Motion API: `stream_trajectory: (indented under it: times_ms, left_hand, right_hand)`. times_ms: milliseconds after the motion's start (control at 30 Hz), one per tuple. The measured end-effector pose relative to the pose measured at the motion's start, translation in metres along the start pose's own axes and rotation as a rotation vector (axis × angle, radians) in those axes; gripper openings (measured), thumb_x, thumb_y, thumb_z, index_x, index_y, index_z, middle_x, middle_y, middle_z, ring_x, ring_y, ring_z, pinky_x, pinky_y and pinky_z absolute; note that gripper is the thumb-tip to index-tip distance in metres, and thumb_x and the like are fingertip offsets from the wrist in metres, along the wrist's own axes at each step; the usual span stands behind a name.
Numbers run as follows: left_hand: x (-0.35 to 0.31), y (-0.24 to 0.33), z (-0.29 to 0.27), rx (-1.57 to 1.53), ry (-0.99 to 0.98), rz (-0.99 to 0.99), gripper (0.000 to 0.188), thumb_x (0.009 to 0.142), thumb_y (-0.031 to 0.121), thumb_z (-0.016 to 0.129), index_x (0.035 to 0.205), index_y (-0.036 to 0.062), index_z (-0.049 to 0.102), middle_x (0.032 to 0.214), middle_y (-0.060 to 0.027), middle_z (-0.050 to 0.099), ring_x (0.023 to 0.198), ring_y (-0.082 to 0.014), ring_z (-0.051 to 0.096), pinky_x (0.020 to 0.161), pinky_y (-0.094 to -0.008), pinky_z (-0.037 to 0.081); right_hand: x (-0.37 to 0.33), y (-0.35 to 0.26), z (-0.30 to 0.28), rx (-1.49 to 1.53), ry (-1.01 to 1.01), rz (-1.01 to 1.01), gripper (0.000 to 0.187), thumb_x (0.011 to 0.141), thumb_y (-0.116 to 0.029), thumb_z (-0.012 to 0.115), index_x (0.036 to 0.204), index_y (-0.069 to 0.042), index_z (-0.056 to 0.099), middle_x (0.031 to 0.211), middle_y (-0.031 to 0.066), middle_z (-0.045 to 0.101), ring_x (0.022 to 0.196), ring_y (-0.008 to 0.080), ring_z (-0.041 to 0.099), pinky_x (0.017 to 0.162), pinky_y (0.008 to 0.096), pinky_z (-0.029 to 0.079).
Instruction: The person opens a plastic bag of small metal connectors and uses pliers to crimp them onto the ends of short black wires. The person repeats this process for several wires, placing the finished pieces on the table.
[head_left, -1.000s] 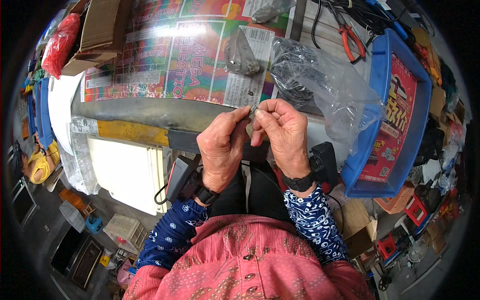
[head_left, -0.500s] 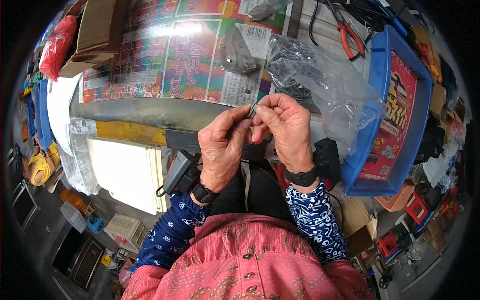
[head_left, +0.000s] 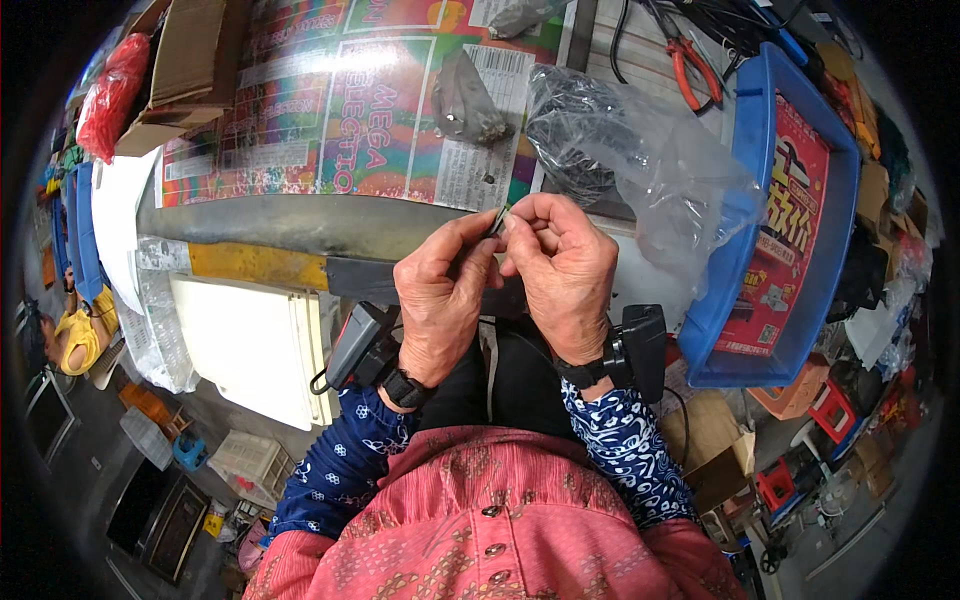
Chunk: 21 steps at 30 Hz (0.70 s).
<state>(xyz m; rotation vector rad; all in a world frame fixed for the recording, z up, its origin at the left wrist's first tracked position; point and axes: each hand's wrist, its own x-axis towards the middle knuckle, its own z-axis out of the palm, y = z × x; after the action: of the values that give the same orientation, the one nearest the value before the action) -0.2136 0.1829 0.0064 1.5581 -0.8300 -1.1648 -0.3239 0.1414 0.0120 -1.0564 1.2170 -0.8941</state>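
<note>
My left hand (head_left: 445, 290) and my right hand (head_left: 563, 275) meet at the near edge of the workbench. Between the left thumb and fingertips is a small, thin, dark metallic piece (head_left: 498, 221), too small to name. The right fingers are pinched against its upper end; whether they hold a second part is hidden. Just beyond the hands lies a clear plastic bag (head_left: 570, 140) of black parts, its loose end spread to the right. A smaller clear bag (head_left: 468, 105) with small greyish contents rests on the colourful printed sheet (head_left: 300, 130).
To the right stands a blue plastic tray (head_left: 715, 345) with a red printed sheet inside. Red-handled pliers (head_left: 695, 75) lie at the back right. An open cardboard box (head_left: 195, 70) and a red plastic bag (head_left: 115, 95) are at the left. A pale panel (head_left: 240, 340) leans below the bench edge.
My right hand has turned and its fingers have curled in closer to the small piece. My left hand keeps its pinch. The whole view has shifted slightly.
</note>
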Motion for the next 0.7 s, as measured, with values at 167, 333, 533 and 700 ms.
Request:
stream_trajectory:
  times_ms: [167, 333, 533, 700]
  left_hand:
    - [-0.003, 0.006, -0.004, -0.070, -0.051, -0.075, 0.022, 0.089, -0.004, 0.059, 0.111, -0.0051, 0.063, 0.084, -0.0043, 0.064, 0.062, -0.0064, 0.055, 0.055, -0.0201, 0.046]
    - [-0.006, 0.006, -0.004, -0.171, -0.067, -0.152, 0.023, 0.090, -0.004, 0.058, 0.112, -0.0060, 0.062, 0.084, -0.0045, 0.064, 0.061, -0.0067, 0.054, 0.055, -0.0198, 0.045]
    - [-0.006, 0.004, -0.005, -0.186, -0.056, -0.104, 0.024, 0.090, -0.004, 0.058, 0.113, -0.0067, 0.061, 0.084, -0.0047, 0.064, 0.061, -0.0066, 0.054, 0.055, -0.0197, 0.045]
    - [-0.007, 0.004, -0.005, -0.025, -0.033, -0.030, 0.022, 0.090, -0.005, 0.058, 0.112, -0.0049, 0.063, 0.083, -0.0050, 0.065, 0.061, -0.0062, 0.055, 0.054, -0.0200, 0.046]
  right_hand:
    - [0.007, 0.011, -0.004, -0.334, -0.009, -0.329, 0.013, 0.081, 0.002, 0.063, 0.089, -0.002, 0.054, 0.073, 0.0079, 0.059, 0.061, 0.0225, 0.062, 0.052, 0.0313, 0.049]
    - [0.009, 0.019, -0.006, -0.608, 0.036, -0.662, 0.020, 0.076, 0.002, 0.065, 0.090, -0.005, 0.052, 0.073, 0.0088, 0.053, 0.062, 0.0295, 0.059, 0.053, 0.0372, 0.048]
    - [0.006, 0.019, -0.007, -0.574, 0.038, -0.684, 0.019, 0.079, 0.003, 0.066, 0.094, -0.003, 0.057, 0.075, 0.0079, 0.060, 0.061, 0.0220, 0.062, 0.055, 0.0312, 0.049]
    - [0.002, 0.015, -0.006, -0.223, 0.000, -0.335, 0.014, 0.085, 0.001, 0.065, 0.097, 0.001, 0.057, 0.076, 0.0053, 0.062, 0.059, 0.0132, 0.061, 0.054, 0.0259, 0.050]
